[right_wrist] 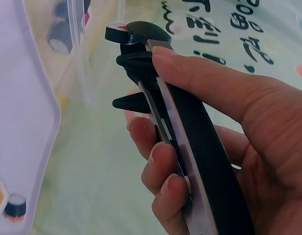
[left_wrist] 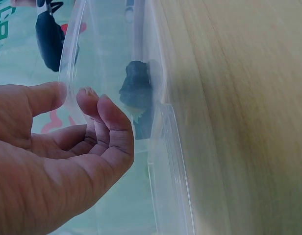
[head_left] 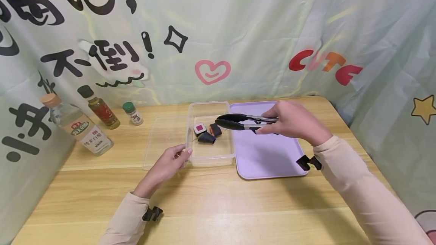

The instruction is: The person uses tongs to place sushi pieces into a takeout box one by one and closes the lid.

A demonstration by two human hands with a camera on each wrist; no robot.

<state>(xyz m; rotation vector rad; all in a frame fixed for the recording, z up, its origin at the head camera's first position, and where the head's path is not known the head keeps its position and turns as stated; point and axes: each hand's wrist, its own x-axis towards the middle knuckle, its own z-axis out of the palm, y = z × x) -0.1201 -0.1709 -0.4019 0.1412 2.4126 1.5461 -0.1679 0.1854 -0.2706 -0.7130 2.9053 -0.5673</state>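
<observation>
Backdrop: pale green printed cloth (head_left: 238, 29) hangs behind and to both sides of a wooden table (head_left: 218, 207), with black characters, a pink heart and red-orange letters on it.
Left hand: the left hand (head_left: 167, 165) sits at 7 o'clock of the clear container (head_left: 211, 156), fingers curled, thumb and fingertips pinching its near-left corner rim; the left wrist view shows the rim running between thumb and fingers.
Right hand: the right hand (head_left: 293, 122) is clenched round the handles of the black tongs (head_left: 243, 122), thumb on top and fingers underneath, as the right wrist view shows close up.
Tongs: held level above the table, their black tips point to 9 o'clock and hang over the right wall of the container; the tips stand slightly apart and grip nothing that I can make out.
Sushi pieces: three pieces lie inside the container near its middle: one with a pink-red centre (head_left: 199, 127), a dark wedge (head_left: 206, 138) touching it at 5 o'clock, and an orange-faced one (head_left: 215, 129) just below the tong tips.
Purple tray: the purple tray (head_left: 269, 158) lies just beside the container at 3 o'clock, under the right hand.
Lid: a clear lid (head_left: 160, 139) lies flat at 9 o'clock of the container.
Bottles: at 10 o'clock stand a vinegar bottle (head_left: 80, 127), a dark-capped oil bottle (head_left: 100, 110) and a small green-capped shaker (head_left: 133, 113).
</observation>
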